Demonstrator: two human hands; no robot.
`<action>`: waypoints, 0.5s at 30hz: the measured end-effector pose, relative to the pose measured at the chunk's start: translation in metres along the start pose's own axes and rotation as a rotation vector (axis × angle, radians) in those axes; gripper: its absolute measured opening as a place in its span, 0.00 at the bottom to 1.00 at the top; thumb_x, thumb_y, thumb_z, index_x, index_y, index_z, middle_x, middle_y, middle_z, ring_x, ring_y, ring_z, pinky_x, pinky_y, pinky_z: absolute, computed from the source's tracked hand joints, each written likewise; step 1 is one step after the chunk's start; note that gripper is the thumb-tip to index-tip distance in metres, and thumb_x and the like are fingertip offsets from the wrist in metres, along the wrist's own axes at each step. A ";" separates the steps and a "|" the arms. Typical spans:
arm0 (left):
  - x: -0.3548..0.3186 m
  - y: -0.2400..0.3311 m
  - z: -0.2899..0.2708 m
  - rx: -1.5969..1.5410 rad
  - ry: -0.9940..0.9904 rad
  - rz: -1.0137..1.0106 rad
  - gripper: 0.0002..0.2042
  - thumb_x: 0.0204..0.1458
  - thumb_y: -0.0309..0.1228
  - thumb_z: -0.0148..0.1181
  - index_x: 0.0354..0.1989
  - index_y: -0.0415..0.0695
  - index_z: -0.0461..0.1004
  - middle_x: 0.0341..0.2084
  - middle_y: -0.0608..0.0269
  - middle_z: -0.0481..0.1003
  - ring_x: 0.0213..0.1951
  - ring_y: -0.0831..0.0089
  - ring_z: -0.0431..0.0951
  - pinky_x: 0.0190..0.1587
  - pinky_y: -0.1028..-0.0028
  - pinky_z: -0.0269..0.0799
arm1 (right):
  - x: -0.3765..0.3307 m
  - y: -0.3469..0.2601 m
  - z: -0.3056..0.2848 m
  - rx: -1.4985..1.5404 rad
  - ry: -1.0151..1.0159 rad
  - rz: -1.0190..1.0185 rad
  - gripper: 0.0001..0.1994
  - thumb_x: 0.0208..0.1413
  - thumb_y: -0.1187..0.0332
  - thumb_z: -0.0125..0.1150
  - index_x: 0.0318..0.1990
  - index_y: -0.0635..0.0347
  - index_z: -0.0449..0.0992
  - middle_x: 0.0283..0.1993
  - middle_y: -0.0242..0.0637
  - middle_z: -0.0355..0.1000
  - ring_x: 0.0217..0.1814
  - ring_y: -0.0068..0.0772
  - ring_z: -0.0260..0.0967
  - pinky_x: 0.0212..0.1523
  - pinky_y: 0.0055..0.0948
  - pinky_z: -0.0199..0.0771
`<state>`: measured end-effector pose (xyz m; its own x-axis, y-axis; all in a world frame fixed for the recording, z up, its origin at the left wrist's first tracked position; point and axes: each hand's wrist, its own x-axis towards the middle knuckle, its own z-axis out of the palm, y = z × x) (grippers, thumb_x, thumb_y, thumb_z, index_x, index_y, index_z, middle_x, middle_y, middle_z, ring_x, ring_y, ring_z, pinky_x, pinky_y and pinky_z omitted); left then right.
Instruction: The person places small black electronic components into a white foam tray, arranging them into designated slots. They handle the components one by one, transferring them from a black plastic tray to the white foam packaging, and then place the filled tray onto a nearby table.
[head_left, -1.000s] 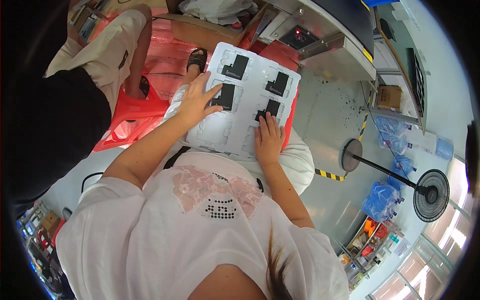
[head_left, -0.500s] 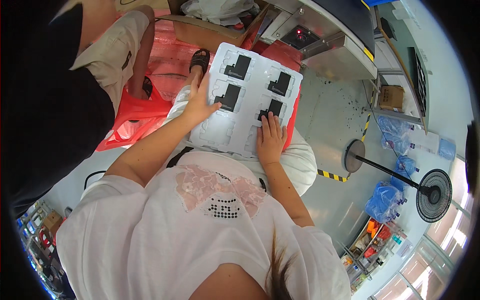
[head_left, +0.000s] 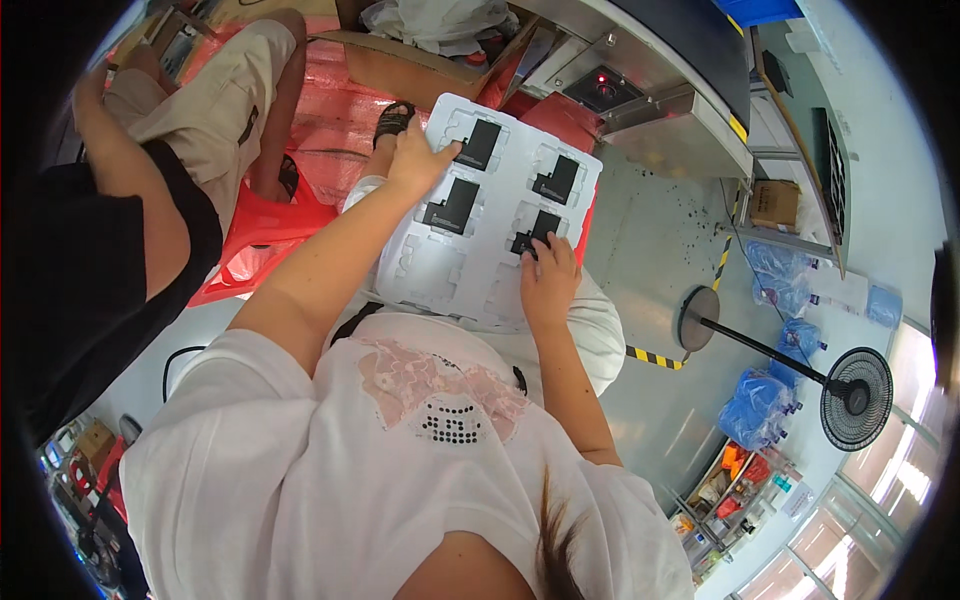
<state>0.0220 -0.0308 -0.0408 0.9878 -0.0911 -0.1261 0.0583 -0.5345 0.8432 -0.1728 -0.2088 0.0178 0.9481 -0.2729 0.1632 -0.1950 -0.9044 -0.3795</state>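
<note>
A white moulded tray (head_left: 437, 262) with shaped recesses lies tilted across my lap. Flat black L-shaped pieces that look like phone batteries fill its far and middle recesses; the two nearest recesses hold none. My left hand (head_left: 418, 162) grips the tray's left edge, thumb on top beside the far left battery (head_left: 480, 146) and the other fingers mostly hidden. My right hand (head_left: 549, 284) rests its spread fingertips at the near edge of the middle right battery (head_left: 537, 232). Untouched are the middle left battery (head_left: 453, 206) and the far right battery (head_left: 557, 180).
Close on my left, a person in dark top (head_left: 110, 270) sits by a red stool (head_left: 260, 235). Beyond the tray stand an open cardboard box (head_left: 410, 68) and a metal machine (head_left: 680, 130) with a red light. A black fan (head_left: 857, 398) is at right.
My left hand has slid farther along the tray's left edge, from the middle battery to the far one. My right fingers have drawn back slightly. The neighbouring person's arm has come into sight.
</note>
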 end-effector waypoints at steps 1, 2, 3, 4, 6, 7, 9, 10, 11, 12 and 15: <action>-0.003 0.002 0.000 0.044 -0.009 0.001 0.41 0.39 0.44 0.64 0.55 0.28 0.53 0.46 0.32 0.62 0.52 0.43 0.61 0.55 0.61 0.59 | 0.008 -0.008 -0.008 0.063 -0.004 0.042 0.13 0.49 0.70 0.56 0.43 0.61 0.72 0.50 0.42 0.67 0.55 0.43 0.60 0.55 0.42 0.55; -0.007 0.004 0.001 0.087 -0.018 0.002 0.40 0.39 0.43 0.64 0.55 0.28 0.53 0.46 0.33 0.62 0.51 0.43 0.62 0.54 0.60 0.59 | 0.018 -0.017 -0.022 0.171 0.017 0.054 0.13 0.49 0.70 0.56 0.43 0.62 0.72 0.48 0.42 0.67 0.53 0.42 0.61 0.54 0.39 0.57; -0.008 0.007 0.002 0.128 -0.023 0.007 0.39 0.39 0.43 0.64 0.54 0.28 0.54 0.45 0.34 0.63 0.50 0.44 0.63 0.53 0.59 0.59 | 0.035 -0.028 -0.039 0.276 0.042 0.061 0.12 0.49 0.71 0.57 0.42 0.62 0.72 0.46 0.42 0.68 0.51 0.41 0.63 0.52 0.37 0.59; -0.008 0.006 0.004 0.128 0.018 0.043 0.39 0.39 0.42 0.64 0.54 0.28 0.54 0.45 0.34 0.63 0.49 0.44 0.63 0.53 0.59 0.59 | 0.054 -0.040 -0.059 0.384 0.076 0.067 0.12 0.49 0.71 0.57 0.42 0.62 0.72 0.44 0.42 0.69 0.49 0.40 0.64 0.50 0.34 0.61; -0.010 0.000 0.003 0.132 0.120 0.117 0.37 0.40 0.41 0.64 0.54 0.30 0.54 0.44 0.35 0.64 0.49 0.44 0.63 0.52 0.59 0.60 | 0.096 -0.066 -0.102 0.493 0.208 -0.002 0.10 0.49 0.72 0.58 0.41 0.63 0.73 0.41 0.41 0.70 0.43 0.36 0.67 0.45 0.28 0.65; -0.012 0.009 -0.002 0.104 0.192 0.166 0.32 0.43 0.39 0.62 0.54 0.34 0.59 0.45 0.39 0.65 0.50 0.49 0.64 0.52 0.61 0.60 | 0.118 -0.073 -0.123 0.463 0.285 -0.093 0.10 0.50 0.71 0.58 0.40 0.62 0.74 0.40 0.40 0.70 0.41 0.33 0.67 0.43 0.27 0.66; -0.008 0.037 -0.025 -0.023 0.263 0.306 0.24 0.46 0.35 0.59 0.50 0.34 0.63 0.43 0.43 0.67 0.48 0.52 0.66 0.50 0.64 0.62 | 0.170 -0.090 -0.151 0.519 0.355 -0.157 0.09 0.51 0.69 0.58 0.39 0.62 0.74 0.39 0.38 0.71 0.39 0.28 0.67 0.41 0.26 0.67; -0.001 0.055 -0.040 -0.087 0.296 0.384 0.21 0.48 0.33 0.57 0.48 0.34 0.65 0.41 0.45 0.69 0.47 0.53 0.67 0.49 0.65 0.63 | 0.195 -0.099 -0.162 0.597 0.357 -0.122 0.10 0.51 0.68 0.57 0.39 0.63 0.75 0.39 0.38 0.71 0.38 0.26 0.67 0.40 0.26 0.67; 0.007 0.077 -0.058 -0.164 0.241 0.461 0.17 0.49 0.32 0.56 0.45 0.34 0.68 0.39 0.47 0.70 0.45 0.55 0.69 0.48 0.66 0.64 | 0.224 -0.107 -0.170 0.625 0.301 -0.112 0.11 0.51 0.67 0.58 0.39 0.64 0.74 0.39 0.38 0.71 0.39 0.24 0.67 0.40 0.26 0.67; 0.012 0.104 -0.080 -0.237 0.182 0.531 0.14 0.50 0.30 0.54 0.42 0.34 0.70 0.37 0.50 0.71 0.43 0.58 0.70 0.46 0.68 0.65 | 0.251 -0.111 -0.173 0.652 0.237 -0.097 0.13 0.51 0.66 0.58 0.40 0.65 0.74 0.38 0.38 0.72 0.39 0.23 0.67 0.40 0.25 0.68; 0.031 0.179 -0.138 -0.217 0.152 0.785 0.10 0.55 0.28 0.49 0.40 0.37 0.73 0.35 0.59 0.73 0.40 0.73 0.72 0.44 0.77 0.65 | 0.351 -0.095 -0.164 0.315 0.213 -0.289 0.20 0.51 0.60 0.57 0.46 0.66 0.72 0.43 0.44 0.72 0.46 0.34 0.68 0.47 0.28 0.66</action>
<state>0.0831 -0.0135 0.1778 0.7608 -0.2468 0.6003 -0.6452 -0.1873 0.7407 0.1371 -0.2724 0.2605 0.8735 -0.1153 0.4729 0.1859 -0.8189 -0.5430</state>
